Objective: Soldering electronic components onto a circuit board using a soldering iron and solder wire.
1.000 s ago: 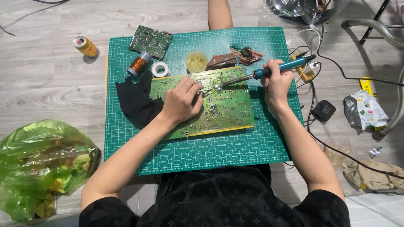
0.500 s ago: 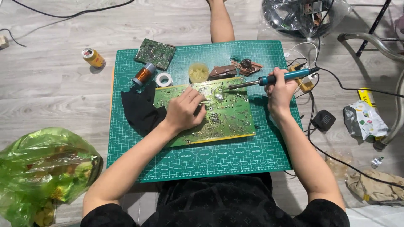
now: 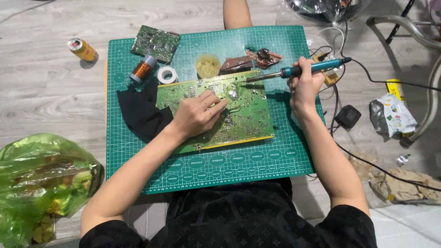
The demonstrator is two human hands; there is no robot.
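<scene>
A large green circuit board [image 3: 250,121] lies on a green cutting mat [image 3: 229,170]. My left hand [image 3: 197,115] rests on the board's middle, with the fingers pinched on what looks like a thin wire [image 3: 233,109]. My right hand [image 3: 305,87] is at the board's right edge and grips a blue soldering iron [image 3: 312,68]. The iron is nearly level, and its tip hovers over the board's upper edge, to the right of my left fingers.
On the mat's far side lie a small circuit board [image 3: 156,42], a copper coil [image 3: 141,69], a white roll [image 3: 167,74], a yellow tub [image 3: 207,65], brown scraps [image 3: 257,57] and a black cloth [image 3: 138,110]. A can [image 3: 82,49], a green bag [image 3: 36,183], a black adapter [image 3: 347,116] and cables lie on the floor.
The soldering iron's tip has drawn back to the right, away from my left fingers, and sits more level. My left hand stays on the board.
</scene>
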